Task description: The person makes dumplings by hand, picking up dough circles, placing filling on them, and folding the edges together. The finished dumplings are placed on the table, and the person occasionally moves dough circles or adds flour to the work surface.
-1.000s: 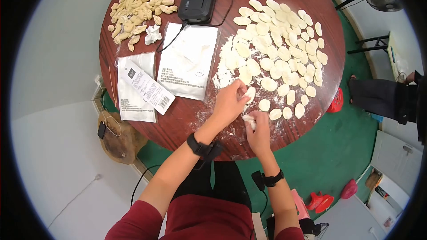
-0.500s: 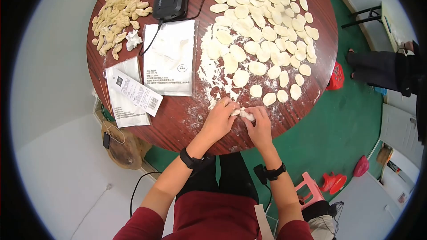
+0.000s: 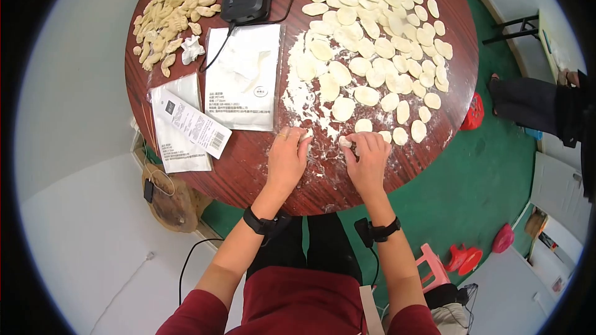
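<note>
Tabletop [image 3: 248,174]: floured, dough discs [image 3: 366,95] beyond.
Left hand [image 3: 287,155]: grip pinched on dough piece [image 3: 306,137].
Right hand [image 3: 367,156]: grip closed around dough lump [image 3: 344,141], near tabletop's edge.
Pinch pressure: light, even advised.

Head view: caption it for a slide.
Left hand and right hand, apart, each pinch pale dough near flattened dough rounds on a floury table.

Head-worn wide view, facing forward and down, near the table [image 3: 248,158]
</note>
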The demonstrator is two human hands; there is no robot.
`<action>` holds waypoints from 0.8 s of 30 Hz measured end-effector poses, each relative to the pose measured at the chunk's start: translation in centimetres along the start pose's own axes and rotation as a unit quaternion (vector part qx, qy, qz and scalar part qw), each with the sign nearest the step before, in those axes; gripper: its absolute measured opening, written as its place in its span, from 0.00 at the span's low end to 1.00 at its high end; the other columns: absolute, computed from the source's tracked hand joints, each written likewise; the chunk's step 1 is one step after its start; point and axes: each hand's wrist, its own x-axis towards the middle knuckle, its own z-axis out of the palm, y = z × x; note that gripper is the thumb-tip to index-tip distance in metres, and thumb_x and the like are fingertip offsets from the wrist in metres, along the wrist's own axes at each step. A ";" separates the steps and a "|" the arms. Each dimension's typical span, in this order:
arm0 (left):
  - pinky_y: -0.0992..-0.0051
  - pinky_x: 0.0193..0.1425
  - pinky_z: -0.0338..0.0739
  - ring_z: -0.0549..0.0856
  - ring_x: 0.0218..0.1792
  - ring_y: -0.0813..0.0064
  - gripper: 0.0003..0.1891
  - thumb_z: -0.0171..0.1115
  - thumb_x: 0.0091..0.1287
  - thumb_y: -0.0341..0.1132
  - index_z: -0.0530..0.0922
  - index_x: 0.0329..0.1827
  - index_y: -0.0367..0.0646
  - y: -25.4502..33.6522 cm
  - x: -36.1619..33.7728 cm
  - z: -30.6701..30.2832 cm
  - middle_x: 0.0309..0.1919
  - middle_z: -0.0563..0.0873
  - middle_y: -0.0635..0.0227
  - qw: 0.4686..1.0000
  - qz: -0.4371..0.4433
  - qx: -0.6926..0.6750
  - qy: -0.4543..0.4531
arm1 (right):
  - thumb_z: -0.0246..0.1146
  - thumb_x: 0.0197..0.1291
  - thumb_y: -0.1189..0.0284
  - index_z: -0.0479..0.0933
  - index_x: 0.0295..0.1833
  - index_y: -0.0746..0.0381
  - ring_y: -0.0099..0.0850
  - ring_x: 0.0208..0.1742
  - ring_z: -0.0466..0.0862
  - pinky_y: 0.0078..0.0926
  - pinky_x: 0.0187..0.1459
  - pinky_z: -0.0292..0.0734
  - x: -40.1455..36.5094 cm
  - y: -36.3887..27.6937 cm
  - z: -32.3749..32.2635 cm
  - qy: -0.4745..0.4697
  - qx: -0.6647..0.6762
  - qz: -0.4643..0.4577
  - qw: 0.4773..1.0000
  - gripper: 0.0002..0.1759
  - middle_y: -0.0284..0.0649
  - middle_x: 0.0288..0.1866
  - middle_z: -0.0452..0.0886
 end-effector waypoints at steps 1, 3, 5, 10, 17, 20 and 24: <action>0.53 0.48 0.78 0.83 0.45 0.44 0.10 0.67 0.69 0.31 0.80 0.49 0.37 0.2 -0.1 -0.1 0.42 0.83 0.51 1.000 -0.010 0.005 -0.011 | 0.74 0.55 0.73 0.80 0.49 0.55 0.37 0.55 0.79 0.39 0.55 0.66 0.4 -0.2 0.2 0.000 0.001 -0.003 1.000 0.16 0.35 0.47 0.81; 0.53 0.48 0.78 0.83 0.45 0.45 0.11 0.69 0.68 0.31 0.79 0.49 0.37 0.5 -0.4 -0.3 0.43 0.82 0.51 1.000 -0.021 0.010 -0.020 | 0.75 0.54 0.73 0.80 0.49 0.56 0.38 0.54 0.79 0.39 0.53 0.67 1.3 -0.6 0.8 0.013 0.029 -0.017 0.999 0.17 0.34 0.46 0.80; 0.54 0.48 0.78 0.83 0.45 0.45 0.13 0.71 0.66 0.31 0.79 0.49 0.37 0.8 -0.6 -0.5 0.44 0.82 0.51 0.999 -0.016 0.018 -0.027 | 0.75 0.53 0.74 0.80 0.49 0.56 0.38 0.53 0.79 0.39 0.53 0.67 2.2 -1.2 1.7 -0.005 0.036 -0.009 0.999 0.17 0.34 0.45 0.80; 0.58 0.46 0.78 0.83 0.41 0.50 0.12 0.72 0.66 0.30 0.80 0.47 0.37 -0.3 -1.7 -0.3 0.42 0.83 0.53 0.999 -0.031 -0.025 -0.034 | 0.73 0.55 0.76 0.80 0.49 0.58 0.39 0.50 0.80 0.40 0.53 0.67 2.6 -2.1 1.4 -0.056 0.060 -0.015 0.997 0.16 0.36 0.43 0.79; 0.55 0.50 0.78 0.83 0.45 0.45 0.10 0.71 0.66 0.30 0.79 0.46 0.37 0.2 -3.2 -1.8 0.42 0.84 0.52 1.000 -0.011 -0.011 -0.024 | 0.69 0.54 0.81 0.81 0.48 0.58 0.41 0.49 0.81 0.40 0.49 0.70 -1.4 -1.4 -1.1 -0.109 0.037 -0.043 0.992 0.16 0.39 0.44 0.79; 0.55 0.49 0.78 0.83 0.45 0.45 0.11 0.71 0.66 0.30 0.79 0.45 0.38 0.1 -3.8 -1.8 0.41 0.83 0.52 0.998 -0.038 0.005 -0.059 | 0.68 0.53 0.84 0.81 0.51 0.59 0.44 0.49 0.81 0.41 0.48 0.74 -2.7 -0.3 -0.9 -0.137 0.097 -0.028 0.985 0.19 0.42 0.45 0.78; 0.55 0.49 0.78 0.83 0.45 0.46 0.12 0.72 0.64 0.30 0.78 0.45 0.39 -0.1 -4.1 -1.5 0.41 0.82 0.52 0.997 -0.052 0.003 -0.064 | 0.65 0.54 0.87 0.82 0.55 0.59 0.47 0.50 0.80 0.40 0.51 0.78 -2.6 -1.1 -2.1 -0.152 0.189 0.003 0.970 0.22 0.44 0.45 0.77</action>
